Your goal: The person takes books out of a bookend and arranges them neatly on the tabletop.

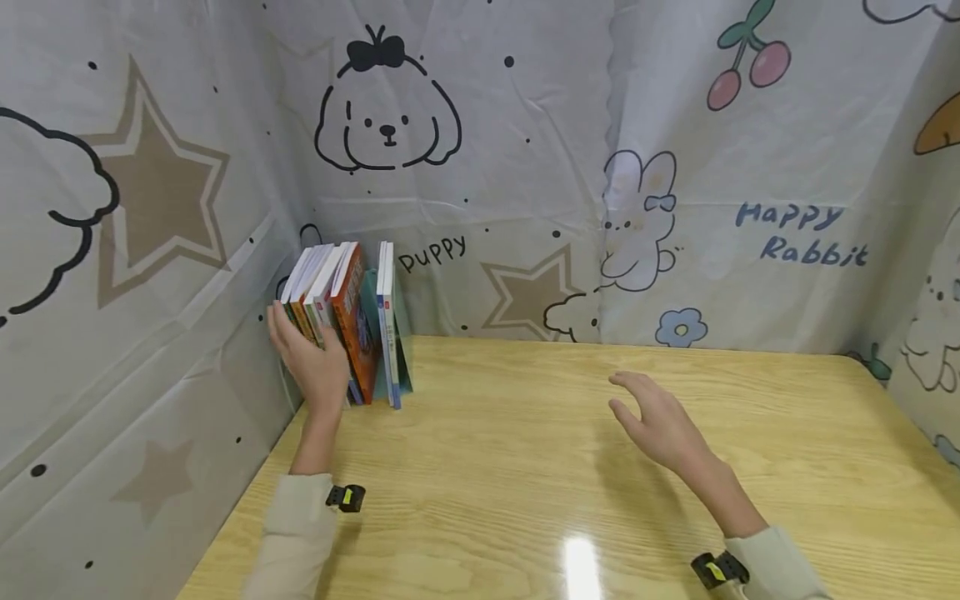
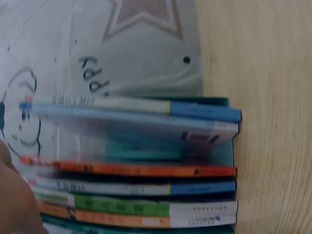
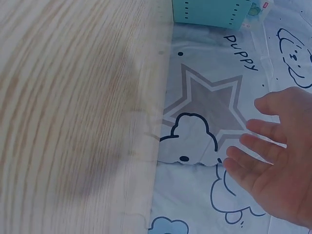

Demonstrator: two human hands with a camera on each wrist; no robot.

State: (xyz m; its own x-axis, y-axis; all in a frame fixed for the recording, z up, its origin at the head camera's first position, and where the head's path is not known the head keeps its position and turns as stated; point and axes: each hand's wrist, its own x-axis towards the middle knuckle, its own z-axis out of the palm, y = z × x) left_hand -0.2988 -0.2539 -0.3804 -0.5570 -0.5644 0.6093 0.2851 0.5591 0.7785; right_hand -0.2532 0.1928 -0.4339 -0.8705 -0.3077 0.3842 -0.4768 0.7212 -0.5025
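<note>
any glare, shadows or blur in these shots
Head view: bright white glare on the tabletop at the bottom edge, soft shadows to either side; left wrist view: books look soft, most spine print hard to read; right wrist view: patterned cloth has a bluish cast.

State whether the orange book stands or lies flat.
Standing: in the head view, the orange book has its spine upright, page edges on top.
</note>
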